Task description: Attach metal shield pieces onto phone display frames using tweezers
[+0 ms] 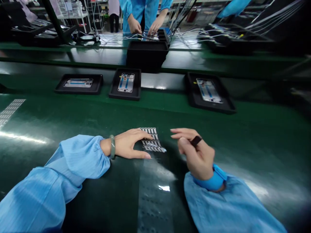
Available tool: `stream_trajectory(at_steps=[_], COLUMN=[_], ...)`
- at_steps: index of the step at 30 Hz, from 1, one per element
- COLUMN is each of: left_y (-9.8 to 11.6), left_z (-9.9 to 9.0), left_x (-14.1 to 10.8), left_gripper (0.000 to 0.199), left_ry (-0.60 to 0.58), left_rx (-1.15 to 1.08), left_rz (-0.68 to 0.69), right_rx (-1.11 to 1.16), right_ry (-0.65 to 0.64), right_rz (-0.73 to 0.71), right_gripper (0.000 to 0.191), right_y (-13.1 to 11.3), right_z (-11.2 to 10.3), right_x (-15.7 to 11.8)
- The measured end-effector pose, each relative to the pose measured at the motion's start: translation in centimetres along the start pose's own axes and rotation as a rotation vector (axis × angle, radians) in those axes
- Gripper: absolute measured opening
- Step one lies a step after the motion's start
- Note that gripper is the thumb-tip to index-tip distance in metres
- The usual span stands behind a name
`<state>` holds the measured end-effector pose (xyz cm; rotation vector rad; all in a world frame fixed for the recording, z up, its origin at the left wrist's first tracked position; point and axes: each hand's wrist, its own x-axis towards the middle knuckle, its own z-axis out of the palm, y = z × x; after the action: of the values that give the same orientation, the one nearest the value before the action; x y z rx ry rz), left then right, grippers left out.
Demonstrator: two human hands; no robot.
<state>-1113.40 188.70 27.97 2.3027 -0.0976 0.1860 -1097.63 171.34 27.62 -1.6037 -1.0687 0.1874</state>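
Observation:
My left hand (132, 142) rests on the green bench with its fingers spread, a bracelet at its wrist. Its fingertips lie on a sheet of small white-and-dark adhesive pieces (153, 147) set in rows. From that sheet a clear backing strip (155, 200) runs toward me, glossy and with faint marks. To the right of the sheet, my right hand (196, 152) is raised, apart from it. Two of its fingers stretch left and the thumb is bent below them. Nothing shows between them; the other fingers are partly hidden. A dark band is on one finger.
Black trays stand beyond my hands: a left tray (58, 89), a middle tray (113, 92) and a right tray (228, 106), each holding a phone frame. Behind are stacked black trays (147, 53), white cables (189, 35) and a co-worker's hands (156, 24). Another sheet (9, 111) lies far left.

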Motion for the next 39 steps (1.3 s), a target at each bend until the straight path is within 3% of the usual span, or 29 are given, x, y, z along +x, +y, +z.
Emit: stream_trajectory(at_steps=[3, 7, 12, 21, 28, 39], left_y=[0.5, 0.9, 0.9, 1.4, 1.6, 1.3], left_z=[0.8, 1.8, 2.8, 3.2, 3.2, 3.4], left_x=[0.0, 0.3, 1.2, 1.3, 1.4, 1.3], left_gripper=[0.058, 0.055, 0.052, 0.034, 0.032, 0.032], left_ry=[0.006, 0.000, -0.042, -0.005, 0.003, 0.032], left_rx=[0.145, 0.266, 0.369, 0.422, 0.412, 0.408], left_rz=[0.009, -0.060, -0.135, -0.186, -0.189, -0.174], right_rx=[0.237, 0.336, 0.398, 0.388, 0.363, 0.481], right_ry=[0.044, 0.074, 0.017, 0.020, -0.012, 0.064], right_rz=[0.208, 0.475, 0.643, 0.705, 0.708, 0.744], right_gripper=[0.028, 0.041, 0.034, 0.036, 0.037, 0.041], right_y=[0.4, 0.2, -0.7, -0.4, -0.5, -0.4], right_z=[-0.5, -1.0, 0.0, 1.0, 1.1, 1.4], right_x=[0.2, -0.2, -1.4, -1.6, -1.6, -1.1])
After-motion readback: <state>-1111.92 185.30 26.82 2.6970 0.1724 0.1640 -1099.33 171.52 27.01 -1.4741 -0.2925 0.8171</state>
